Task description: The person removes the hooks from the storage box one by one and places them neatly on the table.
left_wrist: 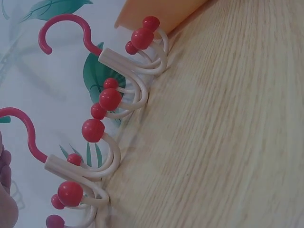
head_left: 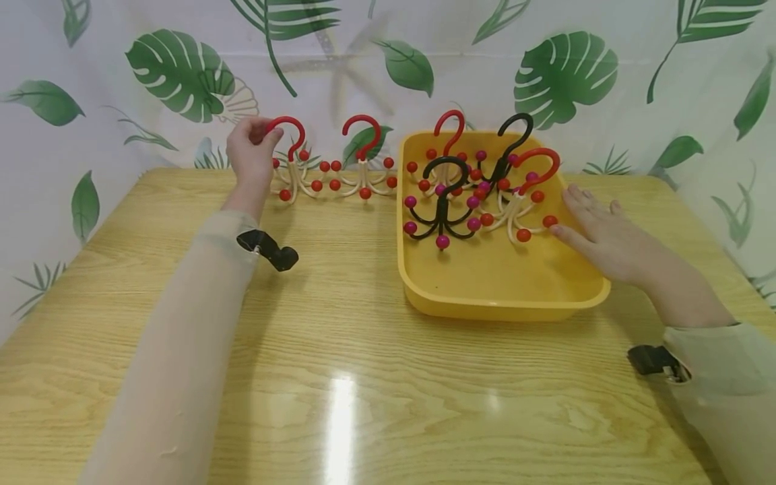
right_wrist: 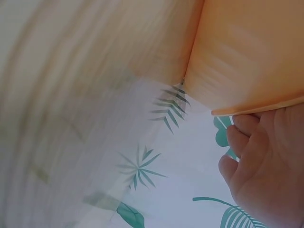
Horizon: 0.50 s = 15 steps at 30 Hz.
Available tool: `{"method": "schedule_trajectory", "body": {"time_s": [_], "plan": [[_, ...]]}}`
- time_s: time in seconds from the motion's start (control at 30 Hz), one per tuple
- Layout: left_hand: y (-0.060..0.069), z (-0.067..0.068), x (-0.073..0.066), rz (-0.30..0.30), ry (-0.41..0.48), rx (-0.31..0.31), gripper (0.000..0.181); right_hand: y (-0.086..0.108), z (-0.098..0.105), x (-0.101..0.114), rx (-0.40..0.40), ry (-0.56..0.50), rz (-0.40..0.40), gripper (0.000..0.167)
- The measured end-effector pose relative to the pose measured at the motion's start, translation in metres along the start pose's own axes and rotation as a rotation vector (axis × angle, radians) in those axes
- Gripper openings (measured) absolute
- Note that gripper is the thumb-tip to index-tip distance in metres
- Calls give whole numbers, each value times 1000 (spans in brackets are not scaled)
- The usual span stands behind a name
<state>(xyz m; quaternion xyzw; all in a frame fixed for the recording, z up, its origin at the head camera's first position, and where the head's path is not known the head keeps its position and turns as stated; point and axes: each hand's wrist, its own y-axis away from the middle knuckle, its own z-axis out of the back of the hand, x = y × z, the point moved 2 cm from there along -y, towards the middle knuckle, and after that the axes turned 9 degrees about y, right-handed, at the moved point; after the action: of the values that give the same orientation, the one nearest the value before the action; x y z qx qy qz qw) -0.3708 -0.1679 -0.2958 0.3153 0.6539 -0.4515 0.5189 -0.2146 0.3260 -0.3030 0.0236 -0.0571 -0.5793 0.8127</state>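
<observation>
At the back left, my left hand (head_left: pixel 253 151) pinches the tip of the red hook of a cream rack (head_left: pixel 294 176) with red balls, which stands upright on the table. Beside it stands a second such rack (head_left: pixel 362 176); both racks show in the left wrist view, the nearer one (left_wrist: pixel 71 168) by the hand's edge (left_wrist: pixel 7 199). My right hand (head_left: pixel 612 242) rests over the right rim of a yellow bin (head_left: pixel 503 283), fingers extended. Inside the bin are a black rack (head_left: pixel 442 212) with magenta balls, another black one (head_left: pixel 500 168), and red-hooked cream racks (head_left: pixel 515 205).
The wooden table (head_left: pixel 339 350) reaches back to a wall covering (head_left: pixel 455 60) printed with green leaves. The bin stands right of centre near the back, its wall (right_wrist: pixel 247 52) filling the upper right of the right wrist view.
</observation>
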Motion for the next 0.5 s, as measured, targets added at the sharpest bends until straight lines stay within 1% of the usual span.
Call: {"method": "schedule_trajectory", "body": {"time_s": [0.17,0.3,0.4,0.5], "plan": [[-1,2,4,-4,-33,-3,22,0,-1,-1,-2,0,-2,73],[-1,3,4,-17,-36,-6,28,0,-1,-1,-5,-3,-4,73],[-1,5,0,-41,8,-24,38,0,-1,0,-5,-3,-6,73],[0,6,-10,-83,59,-47,45,0,0,0,-6,-5,-7,73]]}}
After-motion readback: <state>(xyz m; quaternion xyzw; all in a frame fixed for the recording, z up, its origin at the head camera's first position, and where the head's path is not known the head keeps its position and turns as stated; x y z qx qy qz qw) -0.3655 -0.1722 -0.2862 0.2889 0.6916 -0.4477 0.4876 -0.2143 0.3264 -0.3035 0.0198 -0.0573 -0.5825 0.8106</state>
